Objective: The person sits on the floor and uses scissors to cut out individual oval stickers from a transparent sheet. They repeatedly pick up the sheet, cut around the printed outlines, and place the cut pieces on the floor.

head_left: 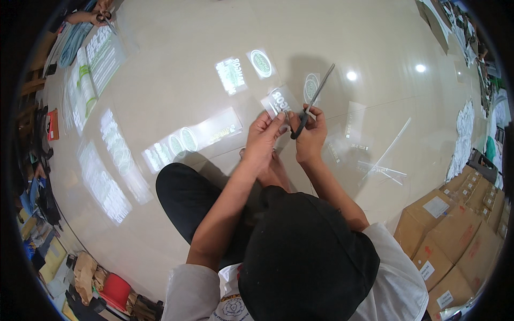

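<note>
My left hand (263, 134) pinches a small clear sheet with white lettering (276, 100) between thumb and fingers. My right hand (311, 134) is closed round the black handles of a pair of scissors (322, 81), whose metal blades point up and away from me, just right of the sheet. Whether the blades are parted is hard to tell. Cut pieces with green oval and white prints (260, 63) lie on the glossy tiled floor (193, 48) beyond my hands. A long printed strip (211, 134) lies left of them, and thin clear offcuts (390, 142) lie at the right.
Another person's hands (100, 12) hold scissors at the top left. Printed sheets (91, 64) lie along the left side, and bags, paper and a red item (115, 289) are piled at the lower left. Cardboard boxes (450, 241) are at the lower right, white stacks (460, 139) along the right.
</note>
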Motion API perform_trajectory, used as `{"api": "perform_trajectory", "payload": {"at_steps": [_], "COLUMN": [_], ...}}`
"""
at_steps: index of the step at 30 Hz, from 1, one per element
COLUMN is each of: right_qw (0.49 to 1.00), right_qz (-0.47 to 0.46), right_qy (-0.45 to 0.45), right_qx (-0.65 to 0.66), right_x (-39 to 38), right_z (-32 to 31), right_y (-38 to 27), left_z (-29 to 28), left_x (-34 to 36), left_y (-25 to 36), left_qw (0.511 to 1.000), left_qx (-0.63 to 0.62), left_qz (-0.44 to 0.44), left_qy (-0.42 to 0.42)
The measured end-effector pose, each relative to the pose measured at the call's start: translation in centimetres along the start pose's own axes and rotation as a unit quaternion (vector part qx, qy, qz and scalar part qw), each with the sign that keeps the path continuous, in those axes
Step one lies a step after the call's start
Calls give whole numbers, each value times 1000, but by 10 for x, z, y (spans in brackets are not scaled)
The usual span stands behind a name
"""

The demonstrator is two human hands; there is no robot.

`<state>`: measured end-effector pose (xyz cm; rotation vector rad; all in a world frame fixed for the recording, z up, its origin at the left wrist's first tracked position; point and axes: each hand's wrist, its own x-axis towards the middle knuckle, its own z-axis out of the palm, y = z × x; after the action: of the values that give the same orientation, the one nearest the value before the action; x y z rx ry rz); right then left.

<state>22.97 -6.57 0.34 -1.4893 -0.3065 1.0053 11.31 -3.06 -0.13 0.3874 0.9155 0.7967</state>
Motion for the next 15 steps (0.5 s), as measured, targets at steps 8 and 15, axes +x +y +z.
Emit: {"api": "perform_trajectory", "payload": {"at_steps": [8, 15], "right_qw": [980, 964], "right_qz": [32, 51], "right_qy": [-132, -217], "right_qx": [-145, -147], "right_x": [-40, -69], "right_z": [-97, -128], "right_y": [-4, -10], "left_z": [30, 38], "left_x": [2, 2], "left_y": [13, 19], "left_qw": [998, 994], "left_qx": [45, 107], "left_qz": [-27, -27], "left_qy": [40, 9]}}
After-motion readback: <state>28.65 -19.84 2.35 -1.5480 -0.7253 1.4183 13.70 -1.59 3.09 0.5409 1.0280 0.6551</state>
